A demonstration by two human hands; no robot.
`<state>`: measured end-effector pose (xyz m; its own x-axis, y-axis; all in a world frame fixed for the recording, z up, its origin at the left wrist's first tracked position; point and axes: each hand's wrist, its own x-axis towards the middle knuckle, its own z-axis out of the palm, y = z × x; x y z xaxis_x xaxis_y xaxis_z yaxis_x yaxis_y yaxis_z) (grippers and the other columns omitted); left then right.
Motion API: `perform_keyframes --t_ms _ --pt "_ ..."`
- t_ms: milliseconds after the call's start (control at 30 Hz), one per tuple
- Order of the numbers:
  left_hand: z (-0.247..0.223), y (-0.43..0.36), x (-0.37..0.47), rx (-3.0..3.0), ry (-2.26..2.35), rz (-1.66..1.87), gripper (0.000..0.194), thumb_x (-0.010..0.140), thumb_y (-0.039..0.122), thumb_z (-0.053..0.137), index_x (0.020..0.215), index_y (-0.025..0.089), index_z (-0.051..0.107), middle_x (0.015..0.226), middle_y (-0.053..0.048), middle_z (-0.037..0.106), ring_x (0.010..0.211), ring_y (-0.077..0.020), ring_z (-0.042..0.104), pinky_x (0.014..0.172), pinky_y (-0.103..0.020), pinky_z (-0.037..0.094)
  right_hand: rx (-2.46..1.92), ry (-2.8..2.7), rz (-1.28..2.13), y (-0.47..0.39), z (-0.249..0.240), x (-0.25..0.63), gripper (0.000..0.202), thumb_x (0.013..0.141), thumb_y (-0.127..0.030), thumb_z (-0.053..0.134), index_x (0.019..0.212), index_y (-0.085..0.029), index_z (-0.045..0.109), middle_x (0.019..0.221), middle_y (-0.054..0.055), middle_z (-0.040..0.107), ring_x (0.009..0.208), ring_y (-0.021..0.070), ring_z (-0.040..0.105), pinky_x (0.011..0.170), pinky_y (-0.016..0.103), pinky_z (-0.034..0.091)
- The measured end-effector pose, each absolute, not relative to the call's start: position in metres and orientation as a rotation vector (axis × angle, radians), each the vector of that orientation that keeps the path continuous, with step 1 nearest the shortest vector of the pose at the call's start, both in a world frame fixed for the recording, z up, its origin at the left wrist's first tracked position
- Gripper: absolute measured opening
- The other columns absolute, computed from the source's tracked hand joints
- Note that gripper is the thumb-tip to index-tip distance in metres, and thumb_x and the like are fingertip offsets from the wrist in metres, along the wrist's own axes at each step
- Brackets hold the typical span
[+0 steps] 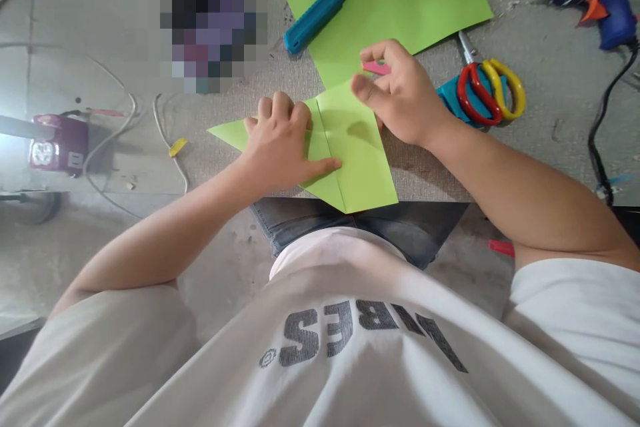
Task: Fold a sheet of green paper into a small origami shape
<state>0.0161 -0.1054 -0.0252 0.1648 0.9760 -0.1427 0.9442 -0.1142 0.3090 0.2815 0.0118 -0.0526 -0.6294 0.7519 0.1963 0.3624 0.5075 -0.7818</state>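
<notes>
A folded light green sheet of paper (pixel 363 147) lies at the table's front edge, its pointed end to the left and a crease down its middle. My left hand (pixel 280 140) rests on it, thumb spread out toward the crease and fingers on the paper. Above the sheet's right part is my right hand (pixel 400 90), thumb and index finger apart. A small pink object (pixel 377 67) shows within its curled fingers; its kind is not clear.
A teal utility knife (pixel 317 17) lies partly over another green sheet (pixel 400 7). Scissors (pixel 483 93) with red and yellow handles sit right of my hand. Farther right is a blue glue gun (pixel 613 10) with a black cord. At left are a purple device (pixel 57 143) and a cable (pixel 163 127).
</notes>
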Motion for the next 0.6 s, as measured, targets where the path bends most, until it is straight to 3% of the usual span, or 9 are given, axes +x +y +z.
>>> perform_keyframes --t_ms 100,167,233,367,500,600 --pt "-0.020 -0.102 0.014 2.250 1.745 0.074 0.089 0.092 0.084 0.087 0.151 0.022 0.062 0.154 -0.026 0.061 0.149 -0.0660 0.059 0.116 -0.083 0.056 -1.131 -2.156 0.902 0.012 -0.052 0.279 0.062 0.105 -0.077 0.085 0.140 -0.030 0.067 0.081 0.001 0.069 0.090 0.0321 0.076 0.090 0.047 0.060" --pt "-0.012 -0.097 0.012 2.331 1.673 -0.031 0.088 0.101 0.076 0.081 0.163 0.019 0.059 0.153 -0.026 0.063 0.145 -0.0589 0.065 0.117 -0.075 0.059 -1.240 -2.153 0.867 0.009 -0.047 0.274 0.054 0.102 -0.062 0.093 0.138 -0.031 0.069 0.088 0.003 0.073 0.097 0.0341 0.078 0.096 0.050 0.063" --pt "-0.002 -0.090 0.010 2.385 1.609 -0.156 0.085 0.106 0.069 0.079 0.169 0.015 0.058 0.150 -0.026 0.065 0.139 -0.0512 0.071 0.117 -0.066 0.063 -1.314 -2.168 0.836 0.006 -0.042 0.266 0.046 0.102 -0.049 0.094 0.136 -0.032 0.070 0.099 0.004 0.078 0.100 0.0337 0.080 0.099 0.051 0.064" --pt "0.010 -0.079 0.008 2.451 1.528 -0.315 0.078 0.106 0.065 0.082 0.160 0.011 0.068 0.141 -0.024 0.069 0.119 -0.0416 0.079 0.104 -0.054 0.071 -1.378 -2.168 0.789 0.008 -0.033 0.253 0.035 0.100 -0.032 0.093 0.130 -0.030 0.075 0.113 0.006 0.083 0.097 0.0294 0.079 0.098 0.047 0.063" --pt "0.006 -0.078 0.003 2.551 1.483 -0.300 0.077 0.107 0.068 0.081 0.156 0.009 0.071 0.131 -0.023 0.071 0.107 -0.0387 0.080 0.085 -0.048 0.072 -1.386 -2.186 0.812 0.011 -0.031 0.250 0.006 0.104 -0.029 0.085 0.102 -0.028 0.079 0.094 0.004 0.083 0.088 0.0266 0.077 0.089 0.043 0.061" --pt "-0.004 -0.082 -0.002 2.669 1.435 -0.192 0.084 0.108 0.071 0.077 0.158 0.004 0.068 0.124 -0.024 0.073 0.102 -0.0379 0.079 0.075 -0.047 0.071 -1.371 -2.213 0.811 0.009 -0.030 0.254 0.016 0.106 -0.033 0.083 0.091 -0.028 0.080 0.085 0.003 0.081 0.080 0.0244 0.073 0.084 0.043 0.062"
